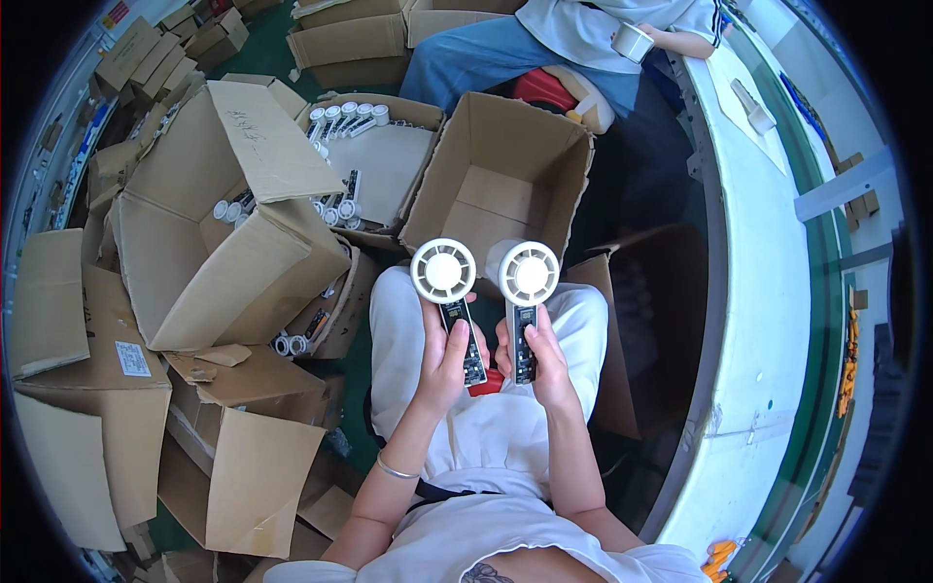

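Note:
Over my lap I hold two white handheld fans, side by side and upright, with their round heads pointing away from me. My left hand point(445, 355) is wrapped round the handle of the left fan point(443, 272), whose dark circuit board shows along the handle. In my right hand point(542, 360) is the right fan point(530, 275), gripped by its handle, with a similar dark board facing up. The two heads are close together with a narrow gap between them. Parts of both handles are hidden by my fingers.
Just ahead stands an open cardboard box point(498, 185). Left of it, another box point(389, 160) holds several fans on a cardboard sheet. A large tilted box point(233, 282) has more fans inside. A white worktable point(768, 340) runs along the right. A co-worker point(583, 39) sits beyond, holding a white part.

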The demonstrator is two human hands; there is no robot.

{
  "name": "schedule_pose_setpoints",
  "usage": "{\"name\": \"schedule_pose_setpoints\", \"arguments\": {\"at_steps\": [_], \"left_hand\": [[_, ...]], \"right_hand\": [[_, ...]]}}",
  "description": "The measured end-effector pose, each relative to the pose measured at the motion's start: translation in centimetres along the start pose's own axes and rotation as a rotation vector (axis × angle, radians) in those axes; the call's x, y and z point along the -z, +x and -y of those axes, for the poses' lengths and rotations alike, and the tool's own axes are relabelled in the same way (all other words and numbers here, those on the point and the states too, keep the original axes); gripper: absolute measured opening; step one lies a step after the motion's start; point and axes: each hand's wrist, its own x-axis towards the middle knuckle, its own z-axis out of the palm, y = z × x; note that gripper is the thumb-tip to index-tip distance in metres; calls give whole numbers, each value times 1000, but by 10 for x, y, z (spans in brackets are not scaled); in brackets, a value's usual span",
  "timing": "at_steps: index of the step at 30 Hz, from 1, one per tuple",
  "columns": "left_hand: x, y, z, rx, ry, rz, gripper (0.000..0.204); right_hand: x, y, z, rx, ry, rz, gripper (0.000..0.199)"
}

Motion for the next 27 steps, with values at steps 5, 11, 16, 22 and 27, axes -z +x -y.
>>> {"name": "schedule_pose_setpoints", "arguments": {"at_steps": [5, 11, 16, 22, 27], "left_hand": [[-2, 2, 0, -29, 28, -5, 37], [-4, 0, -2, -1, 25, -1, 37], [-4, 1, 0, -6, 22, 4, 36], [-7, 2, 0, -31, 11, 17, 38], [-5, 3, -4, -28, -47, 45, 40]], "right_hand": [[-3, -1, 1, 2, 36, 6, 36], [-2, -1, 3, -1, 8, -38, 36], [-1, -2, 3, 16, 37, -15, 34], [-1, -4, -2, 19, 32, -7, 34], [-4, -3, -5, 79, 42, -22, 36]]}}
